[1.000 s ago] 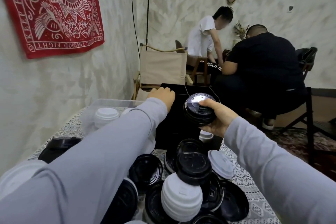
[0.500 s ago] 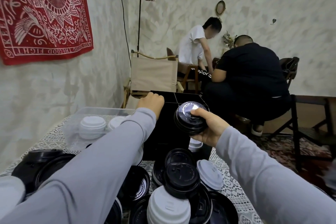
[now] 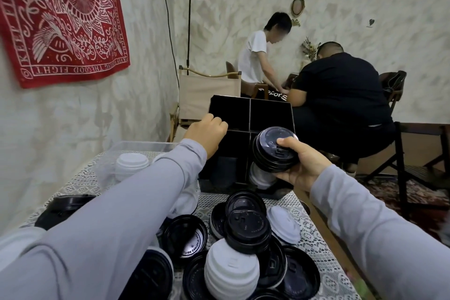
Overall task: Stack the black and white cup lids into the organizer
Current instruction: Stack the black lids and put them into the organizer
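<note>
A person in grey sleeves works at a black organizer (image 3: 250,114) on a lace-covered counter (image 3: 314,234). The left hand (image 3: 207,133) curls its fingers over the organizer's left wall and grips it. The right hand (image 3: 302,168) holds a short stack of black lids (image 3: 270,151), thumb on top and fingers underneath, tilted just above the near right compartment, where white lids (image 3: 260,175) lie. A heap of loose lids (image 3: 246,226), black and white, covers the counter in the foreground. More white caps (image 3: 131,164) sit in a clear tub (image 3: 136,146) left of the organizer. Behind, two people (image 3: 341,95) sit near a red banner (image 3: 60,19).
</note>
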Available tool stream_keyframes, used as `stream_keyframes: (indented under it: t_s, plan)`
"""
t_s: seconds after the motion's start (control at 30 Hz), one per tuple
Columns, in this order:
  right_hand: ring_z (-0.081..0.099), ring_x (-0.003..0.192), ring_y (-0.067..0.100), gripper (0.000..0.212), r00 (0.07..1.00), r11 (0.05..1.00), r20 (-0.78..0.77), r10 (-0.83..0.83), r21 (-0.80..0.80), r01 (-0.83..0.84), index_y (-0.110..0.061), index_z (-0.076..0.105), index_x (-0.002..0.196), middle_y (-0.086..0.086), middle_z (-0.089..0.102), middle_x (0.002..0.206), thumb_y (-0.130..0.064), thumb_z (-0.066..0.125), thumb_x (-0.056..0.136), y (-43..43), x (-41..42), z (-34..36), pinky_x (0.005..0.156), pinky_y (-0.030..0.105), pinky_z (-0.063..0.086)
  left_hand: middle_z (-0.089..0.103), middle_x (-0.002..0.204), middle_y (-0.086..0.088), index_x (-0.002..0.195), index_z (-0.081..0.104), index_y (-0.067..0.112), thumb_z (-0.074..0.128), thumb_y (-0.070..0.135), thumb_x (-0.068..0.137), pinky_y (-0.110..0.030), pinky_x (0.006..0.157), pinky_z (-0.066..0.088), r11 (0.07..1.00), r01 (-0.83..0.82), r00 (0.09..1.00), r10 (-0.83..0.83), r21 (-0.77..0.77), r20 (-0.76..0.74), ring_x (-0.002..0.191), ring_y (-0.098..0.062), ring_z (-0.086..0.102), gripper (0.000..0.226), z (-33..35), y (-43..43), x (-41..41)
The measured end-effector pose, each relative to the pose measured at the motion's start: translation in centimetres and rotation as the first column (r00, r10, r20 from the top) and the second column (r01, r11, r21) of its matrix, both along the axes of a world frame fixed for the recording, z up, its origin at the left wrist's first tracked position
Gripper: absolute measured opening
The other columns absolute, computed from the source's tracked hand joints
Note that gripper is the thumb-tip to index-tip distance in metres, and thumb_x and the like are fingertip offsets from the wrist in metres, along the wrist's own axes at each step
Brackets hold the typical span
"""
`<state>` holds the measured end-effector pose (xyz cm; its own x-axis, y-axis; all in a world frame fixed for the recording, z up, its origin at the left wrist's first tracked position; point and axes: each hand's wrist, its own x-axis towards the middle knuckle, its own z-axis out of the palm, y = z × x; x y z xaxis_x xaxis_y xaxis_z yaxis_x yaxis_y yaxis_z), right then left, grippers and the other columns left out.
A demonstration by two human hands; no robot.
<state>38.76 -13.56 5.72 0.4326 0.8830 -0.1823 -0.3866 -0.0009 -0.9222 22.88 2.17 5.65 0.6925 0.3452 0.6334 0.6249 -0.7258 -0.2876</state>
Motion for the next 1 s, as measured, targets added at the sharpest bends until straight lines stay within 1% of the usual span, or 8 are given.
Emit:
stream_keyframes:
  t_s: [0.07, 0.17, 0.3, 0.43, 0.63, 0.8, 0.9, 1.0]
  plan:
    - [0.069, 0.081, 0.022, 0.021, 1.0, 1.0, -0.002, 0.006, 0.011, -0.006, -0.009, 0.063, 0.102, 0.01, 0.071, 0.093, -0.015, 0.064, 0.082, -0.4, -0.1, 0.4, 0.062, 0.035, 0.058, 0.05, 0.058, -0.006, 0.058, 0.05, 0.007, 0.069, -0.018, 0.032, -0.016, 0.039, 0.025, 0.999, 0.023, 0.999, -0.022, 0.048, -0.027, 0.056, -0.026, 0.051, 0.041, 0.2, -0.8, -0.8]
    - [0.069, 0.084, 0.023, 0.021, 0.999, 0.999, 0.0, 0.033, 0.016, -0.033, -0.008, 0.065, 0.101, 0.012, 0.071, 0.095, -0.015, 0.064, 0.081, -1.4, -0.2, 0.5, 0.066, 0.036, 0.057, 0.047, 0.052, -0.004, 0.052, 0.05, 0.008, 0.072, -0.014, 0.023, -0.014, 0.038, 0.02, 0.997, 0.049, 0.998, -0.046, 0.064, -0.05, 0.05, -0.023, 0.049, 0.043, -0.1, -1.2, -1.7]
    - [0.072, 0.074, 0.022, 0.017, 0.99, 0.99, -0.008, 0.139, 0.023, -0.139, -0.004, 0.072, 0.084, 0.011, 0.073, 0.087, -0.014, 0.058, 0.079, -3.2, -0.4, 0.8, 0.06, 0.033, 0.059, 0.049, 0.054, -0.004, 0.056, 0.057, 0.008, 0.075, -0.011, 0.029, -0.017, 0.033, 0.027, 0.993, 0.072, 0.994, -0.063, 0.094, -0.091, 0.053, -0.022, 0.05, 0.038, -0.5, -1.7, -2.8]
    - [0.068, 0.087, 0.024, 0.036, 0.993, 0.991, -0.004, 0.117, 0.066, -0.116, -0.005, 0.064, 0.099, 0.012, 0.072, 0.095, -0.018, 0.062, 0.066, -3.7, -0.6, 1.4, 0.067, 0.035, 0.06, 0.049, 0.052, -0.003, 0.061, 0.06, 0.009, 0.071, -0.013, 0.033, -0.022, 0.031, 0.034, 0.979, 0.125, 0.991, -0.115, 0.159, -0.072, 0.051, -0.021, 0.048, 0.038, -1.1, -1.9, -3.6]
    - [0.065, 0.097, 0.025, 0.038, 0.994, 0.983, -0.037, 0.107, 0.153, -0.1, -0.006, 0.063, 0.101, 0.012, 0.069, 0.102, -0.019, 0.063, 0.066, -2.4, -1.9, 3.2, 0.086, 0.041, 0.054, 0.057, 0.064, -0.005, 0.072, 0.069, 0.006, 0.076, -0.01, 0.041, -0.02, 0.036, 0.036, 0.944, 0.195, 0.981, -0.19, 0.266, -0.048, 0.053, -0.021, 0.052, 0.036, -1.3, -3.1, -4.6]
    - [0.065, 0.094, 0.023, 0.031, 0.996, 0.978, -0.026, 0.085, 0.194, -0.079, -0.006, 0.061, 0.108, 0.011, 0.068, 0.102, -0.016, 0.063, 0.079, -1.0, -3.2, 3.8, 0.084, 0.038, 0.055, 0.055, 0.063, -0.006, 0.077, 0.071, 0.004, 0.074, -0.01, 0.045, -0.02, 0.035, 0.033, 0.926, 0.221, 0.974, -0.222, 0.307, -0.03, 0.051, -0.02, 0.05, 0.035, -1.8, -3.4, -5.2]
    - [0.069, 0.084, 0.021, 0.02, 0.996, 0.976, 0.067, 0.062, 0.206, -0.074, -0.006, 0.063, 0.105, 0.01, 0.071, 0.095, -0.012, 0.061, 0.086, -0.3, -4.5, 3.8, 0.07, 0.034, 0.058, 0.055, 0.061, -0.006, 0.077, 0.07, 0.004, 0.059, -0.009, 0.058, -0.021, 0.034, 0.036, 0.909, 0.237, 0.968, -0.249, 0.342, -0.01, 0.05, -0.021, 0.049, 0.026, -2.2, -3.5, -5.3]
    - [0.069, 0.084, 0.022, 0.023, 0.974, 0.978, 0.228, -0.016, 0.204, -0.032, -0.007, 0.065, 0.104, 0.012, 0.071, 0.096, -0.011, 0.068, 0.082, 0.5, -6.3, 3.9, 0.071, 0.033, 0.056, 0.053, 0.06, -0.006, 0.073, 0.067, 0.005, 0.044, -0.009, 0.068, -0.021, 0.034, 0.036, 0.906, 0.247, 0.963, -0.269, 0.344, 0.016, 0.049, -0.021, 0.049, 0.028, -2.3, -3.5, -5.3]
